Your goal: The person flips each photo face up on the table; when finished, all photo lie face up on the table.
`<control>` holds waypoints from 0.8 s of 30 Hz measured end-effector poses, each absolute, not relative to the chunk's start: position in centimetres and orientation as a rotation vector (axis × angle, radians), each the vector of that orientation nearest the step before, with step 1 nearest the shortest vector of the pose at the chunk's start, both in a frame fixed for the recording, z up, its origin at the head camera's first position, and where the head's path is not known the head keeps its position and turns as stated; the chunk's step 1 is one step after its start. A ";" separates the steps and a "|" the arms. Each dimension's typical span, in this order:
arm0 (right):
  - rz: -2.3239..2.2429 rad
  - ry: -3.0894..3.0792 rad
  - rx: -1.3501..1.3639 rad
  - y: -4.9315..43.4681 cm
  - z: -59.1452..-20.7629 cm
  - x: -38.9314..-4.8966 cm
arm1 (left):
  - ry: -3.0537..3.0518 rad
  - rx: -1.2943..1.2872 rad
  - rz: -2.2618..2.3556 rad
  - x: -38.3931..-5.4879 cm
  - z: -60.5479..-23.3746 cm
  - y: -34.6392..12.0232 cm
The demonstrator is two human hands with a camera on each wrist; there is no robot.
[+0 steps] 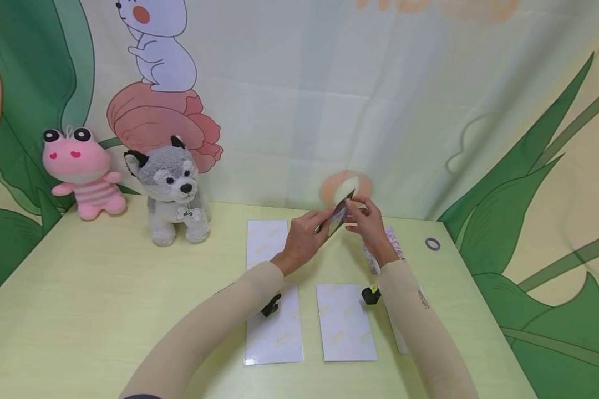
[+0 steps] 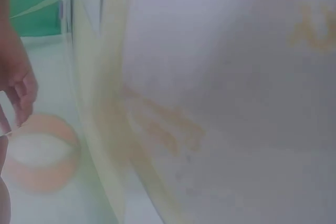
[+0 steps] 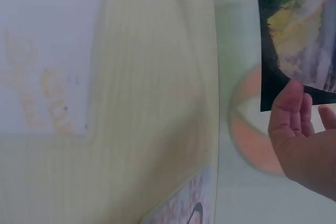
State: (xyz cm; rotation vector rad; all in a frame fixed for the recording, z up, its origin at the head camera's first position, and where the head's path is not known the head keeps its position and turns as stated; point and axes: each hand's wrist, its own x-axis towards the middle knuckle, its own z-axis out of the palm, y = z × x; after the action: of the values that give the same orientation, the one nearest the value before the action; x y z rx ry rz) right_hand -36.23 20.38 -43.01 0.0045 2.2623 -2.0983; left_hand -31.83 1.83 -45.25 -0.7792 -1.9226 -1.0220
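Above the back of the table, both hands hold a glossy dark picture card, tilted steeply in the head view. My left hand grips its left side, with the thumb toward me. At its right edge, my right hand pinches the card. In the right wrist view, the picture card shows a yellow patch and pale streaks on black, with the right hand's thumb over its lower edge. The left wrist view catches the right hand at its left border; most of the left hand is out of frame there.
White cards with faint yellow print lie at the back left, front left and middle. A patterned item and another card are partly under the right arm. A purple ring, plush dog and pink plush frog stand around.
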 end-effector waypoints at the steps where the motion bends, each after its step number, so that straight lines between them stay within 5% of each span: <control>1: -2.053 2.287 0.005 20.4 -43.0 -36.1 | -1.913 -0.773 -1.037 -31.8 -45.1 1.9; 9: -1.847 2.243 -0.004 20.9 -42.8 -35.0 | -1.910 -0.673 -1.131 -31.8 -44.4 2.3; 24: -2.246 1.892 -0.011 20.4 -45.1 -34.9 | -1.897 -0.615 -1.184 -31.8 -44.0 2.1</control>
State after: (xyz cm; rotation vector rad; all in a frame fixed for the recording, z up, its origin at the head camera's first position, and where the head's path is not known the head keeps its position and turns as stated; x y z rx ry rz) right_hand -34.91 20.44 -45.09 -0.0106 1.8923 -2.2458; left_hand -31.81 2.05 -43.96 -0.6149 -1.8966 -1.1838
